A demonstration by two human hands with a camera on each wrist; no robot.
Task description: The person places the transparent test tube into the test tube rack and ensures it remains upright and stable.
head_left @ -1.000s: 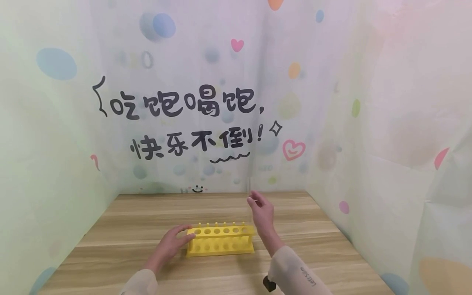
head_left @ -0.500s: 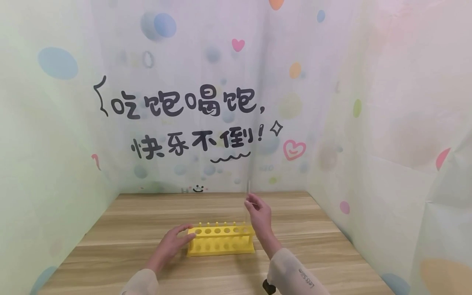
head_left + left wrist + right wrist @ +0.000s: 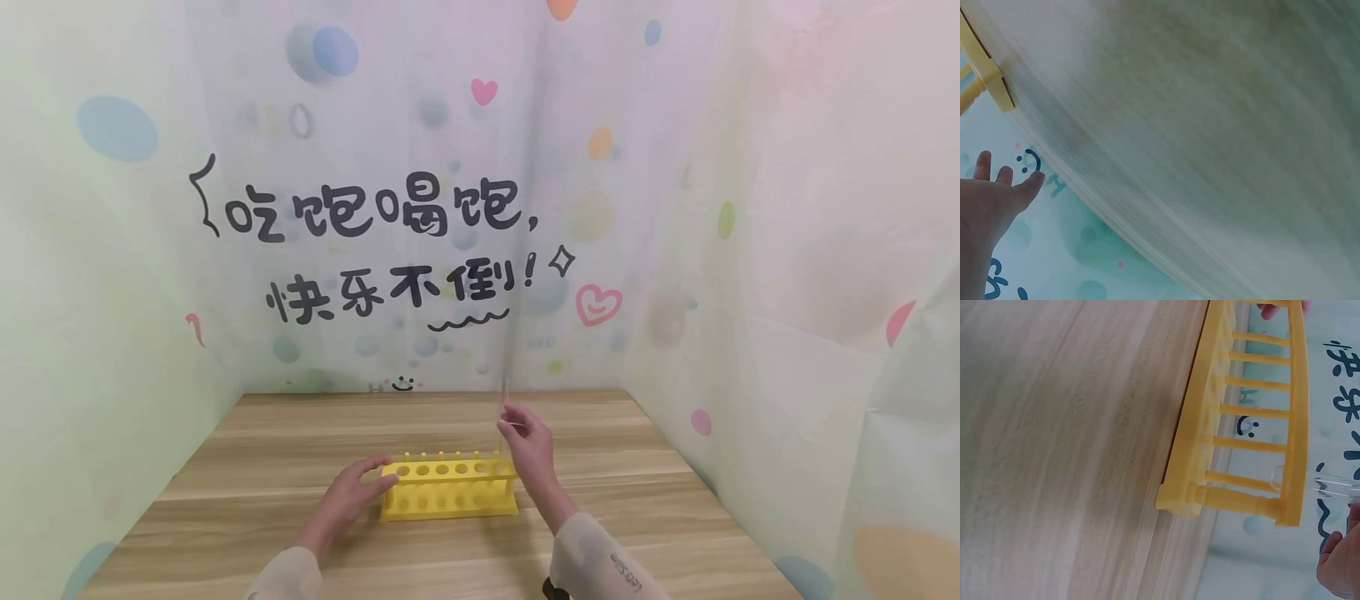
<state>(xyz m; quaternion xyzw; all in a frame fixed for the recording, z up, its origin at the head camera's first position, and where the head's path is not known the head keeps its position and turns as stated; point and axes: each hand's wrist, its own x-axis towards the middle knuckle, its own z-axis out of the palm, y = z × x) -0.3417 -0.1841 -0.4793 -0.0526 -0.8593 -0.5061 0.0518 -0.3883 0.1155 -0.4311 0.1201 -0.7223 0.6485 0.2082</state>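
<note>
A yellow test tube rack point(image 3: 450, 510) stands on the wooden table, with a row of round holes along its top plate. My left hand point(image 3: 354, 493) holds the top plate at its left end, thumb in front and fingers behind. In the left wrist view, that hand point(image 3: 988, 206) appears below the rack's foot point(image 3: 1000, 94). A clear test tube point(image 3: 1335, 487) is pinched upright by the fingertips of my right hand point(image 3: 531, 437). The tube's rounded bottom passes through the hole at the rack's right end, just below the top plate in the right wrist view.
The wooden table point(image 3: 315, 442) meets a patterned backdrop point(image 3: 420, 350) at its back edge, with more sheeting on both sides. Short yellow pegs point(image 3: 441, 455) rise behind the rack's holes. A small black object point(image 3: 555, 588) shows under the right sleeve.
My right hand first shifts slightly left, then lowers the test tube at the rack's right end. The left hand and the rack stay in place.
</note>
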